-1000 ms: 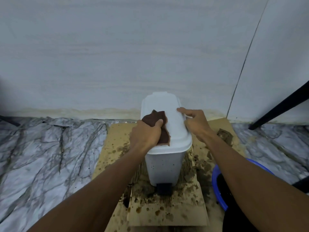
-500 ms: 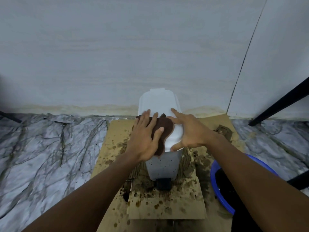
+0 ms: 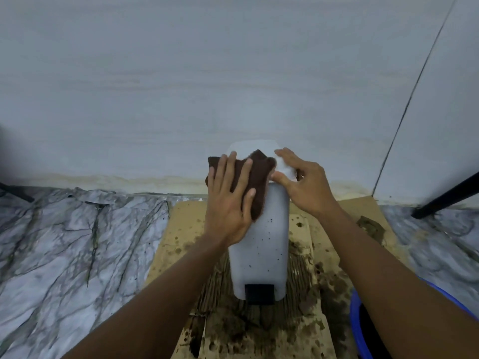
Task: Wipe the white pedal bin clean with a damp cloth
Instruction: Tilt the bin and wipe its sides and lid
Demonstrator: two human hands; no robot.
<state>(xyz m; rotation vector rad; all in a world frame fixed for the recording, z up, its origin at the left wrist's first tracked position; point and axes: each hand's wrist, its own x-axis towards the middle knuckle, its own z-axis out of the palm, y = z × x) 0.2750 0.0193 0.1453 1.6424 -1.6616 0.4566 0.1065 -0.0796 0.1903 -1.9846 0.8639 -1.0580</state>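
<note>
The white pedal bin point(image 3: 261, 250) stands tilted away from me on stained cardboard, its front speckled with dark spots and its black pedal point(image 3: 259, 293) at the bottom. A dark brown cloth point(image 3: 256, 177) is draped over the lid and the upper front. My left hand point(image 3: 229, 200) lies flat on the cloth with fingers spread, pressing it against the bin. My right hand point(image 3: 300, 182) grips the lid's right edge, thumb in front and fingers over the top.
Soiled cardboard point(image 3: 321, 332) covers the floor under the bin. A blue basin point(image 3: 363, 327) sits at the lower right. A black leg point(image 3: 445, 195) slants at the right. Marble-patterned floor point(image 3: 77, 242) spreads left, and the wall point(image 3: 233, 73) rises close behind the bin.
The bin has tipped back so its front faces me. My left hand has gone from bunching the cloth on the lid to pressing it flat over the lid's front edge. My right hand shifted along the lid.
</note>
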